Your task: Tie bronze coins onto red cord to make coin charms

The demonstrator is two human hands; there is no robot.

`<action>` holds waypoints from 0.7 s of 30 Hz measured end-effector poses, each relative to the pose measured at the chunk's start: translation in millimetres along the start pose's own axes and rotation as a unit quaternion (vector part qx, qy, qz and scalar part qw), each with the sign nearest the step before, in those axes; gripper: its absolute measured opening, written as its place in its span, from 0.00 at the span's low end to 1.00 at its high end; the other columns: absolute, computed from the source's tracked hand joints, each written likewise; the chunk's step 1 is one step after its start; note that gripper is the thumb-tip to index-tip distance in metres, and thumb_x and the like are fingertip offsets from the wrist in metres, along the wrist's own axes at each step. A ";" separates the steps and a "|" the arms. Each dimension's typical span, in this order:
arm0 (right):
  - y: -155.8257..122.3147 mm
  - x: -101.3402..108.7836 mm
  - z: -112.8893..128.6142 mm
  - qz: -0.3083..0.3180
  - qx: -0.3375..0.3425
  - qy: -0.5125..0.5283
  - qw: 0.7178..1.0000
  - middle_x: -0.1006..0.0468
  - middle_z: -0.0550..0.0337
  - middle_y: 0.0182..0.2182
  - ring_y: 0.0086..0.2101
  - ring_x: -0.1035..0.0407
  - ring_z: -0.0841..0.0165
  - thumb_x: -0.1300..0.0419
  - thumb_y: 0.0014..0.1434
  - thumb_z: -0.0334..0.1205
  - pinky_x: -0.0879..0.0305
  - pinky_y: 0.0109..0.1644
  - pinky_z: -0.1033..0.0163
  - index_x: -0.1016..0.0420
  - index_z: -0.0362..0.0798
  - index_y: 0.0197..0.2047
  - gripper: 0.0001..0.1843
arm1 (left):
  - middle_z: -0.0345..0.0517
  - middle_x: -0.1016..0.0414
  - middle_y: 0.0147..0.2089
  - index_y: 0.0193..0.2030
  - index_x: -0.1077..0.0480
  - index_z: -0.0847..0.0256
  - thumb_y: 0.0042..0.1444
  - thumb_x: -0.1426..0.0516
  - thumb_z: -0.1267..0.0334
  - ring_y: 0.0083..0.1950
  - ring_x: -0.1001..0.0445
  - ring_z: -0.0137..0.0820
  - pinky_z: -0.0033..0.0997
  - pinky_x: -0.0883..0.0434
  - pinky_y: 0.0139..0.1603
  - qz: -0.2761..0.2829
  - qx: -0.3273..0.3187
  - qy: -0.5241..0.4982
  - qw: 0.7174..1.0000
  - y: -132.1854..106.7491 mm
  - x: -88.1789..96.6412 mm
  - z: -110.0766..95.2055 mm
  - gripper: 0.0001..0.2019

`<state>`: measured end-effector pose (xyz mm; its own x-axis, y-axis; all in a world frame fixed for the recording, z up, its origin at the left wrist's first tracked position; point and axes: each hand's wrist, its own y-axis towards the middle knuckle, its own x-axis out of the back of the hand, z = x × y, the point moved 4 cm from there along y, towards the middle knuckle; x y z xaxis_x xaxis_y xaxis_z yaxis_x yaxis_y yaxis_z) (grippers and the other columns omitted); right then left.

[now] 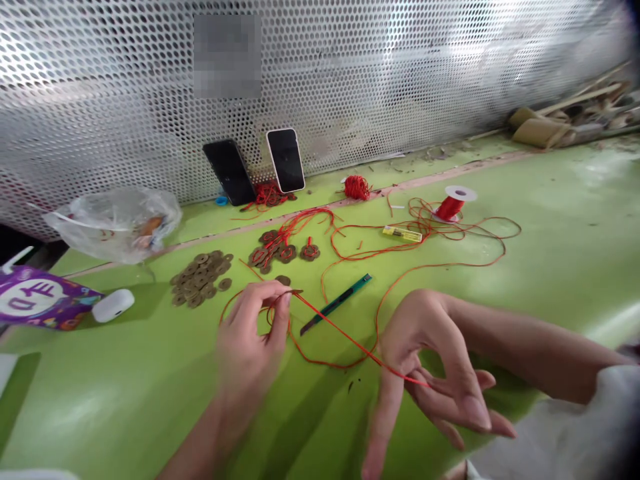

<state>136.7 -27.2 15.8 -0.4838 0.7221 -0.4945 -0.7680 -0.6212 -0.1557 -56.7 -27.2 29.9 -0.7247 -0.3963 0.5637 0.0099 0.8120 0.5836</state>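
My left hand (255, 333) pinches a coin and the red cord (345, 337) between thumb and fingertips, low on the green table (550, 220). The cord runs taut, down and to the right, to my right hand (435, 373), whose fingers are curled around the cord's other end. Loose loops of the same cord lie under and behind both hands. A pile of bronze coins (201, 277) sits just behind my left hand. Coins tied with red cord (280, 248) lie a little farther back. A green utility knife (336, 303) lies between my hands.
A red thread spool (453, 202), a yellow lighter (403, 233) and a red cord ball (357, 187) lie farther back. Two phones (257, 167) lean on the perforated metal wall. At left are a plastic bag (117, 223), a white case (113, 305) and a purple packet (40, 300).
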 end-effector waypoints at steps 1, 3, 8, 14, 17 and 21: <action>-0.3 -2.1 1.1 -0.020 0.023 -0.005 1.000 0.21 0.58 0.23 0.17 0.31 0.74 0.40 0.52 0.64 0.37 0.20 0.73 0.31 0.43 0.57 0.39 | 0.40 0.25 0.36 0.39 0.30 0.58 0.60 0.44 0.65 0.35 0.25 0.28 0.29 0.28 0.40 -0.001 -0.002 0.002 1.000 0.0 0.2 0.7 0.03; -3.0 -4.7 6.3 -0.077 0.071 -0.025 0.994 0.21 0.58 0.22 0.18 0.30 0.73 0.38 0.51 0.63 0.33 0.27 0.71 0.34 0.41 0.59 0.42 | 0.40 0.25 0.37 0.40 0.30 0.58 0.60 0.44 0.64 0.36 0.25 0.29 0.30 0.28 0.41 -0.005 0.008 0.001 1.000 0.4 0.8 4.9 0.03; -21.8 5.0 35.4 -0.433 0.228 -0.252 0.835 0.19 0.53 0.31 0.34 0.25 0.68 0.40 0.59 0.50 0.33 0.45 0.63 0.28 0.41 0.52 0.24 | 0.41 0.25 0.36 0.40 0.29 0.57 0.60 0.44 0.61 0.33 0.24 0.30 0.32 0.28 0.39 -0.010 0.043 0.004 0.999 3.2 1.9 21.1 0.05; -33.2 3.3 38.4 -0.633 0.316 -0.399 0.583 0.25 0.59 0.23 0.29 0.33 0.72 0.42 0.61 0.35 0.36 0.40 0.64 0.27 0.45 0.29 0.09 | 0.42 0.25 0.33 0.40 0.30 0.57 0.59 0.44 0.55 0.33 0.24 0.34 0.36 0.28 0.38 -0.014 0.109 0.014 0.994 5.8 1.2 35.8 0.09; -32.1 2.8 32.5 -0.617 0.350 -0.337 0.619 0.27 0.60 0.24 0.24 0.34 0.74 0.44 0.63 0.38 0.37 0.32 0.67 0.27 0.44 0.33 0.09 | 0.41 0.26 0.32 0.39 0.29 0.56 0.59 0.44 0.54 0.32 0.24 0.34 0.37 0.28 0.39 -0.015 0.110 0.014 0.994 6.6 1.0 38.5 0.09; -32.5 -0.7 34.8 -0.588 0.372 -0.341 0.632 0.23 0.57 0.29 0.27 0.31 0.73 0.44 0.63 0.42 0.33 0.38 0.64 0.25 0.45 0.40 0.10 | 0.41 0.26 0.32 0.40 0.29 0.56 0.59 0.44 0.56 0.32 0.24 0.32 0.34 0.28 0.36 -0.012 0.102 0.017 0.995 6.4 0.8 35.1 0.08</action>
<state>147.5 3.1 51.0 0.7322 0.6718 0.1120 -0.6261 0.5991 0.4991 -81.4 -7.3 13.6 -0.6990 -0.4285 0.5725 -0.1499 0.8706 0.4686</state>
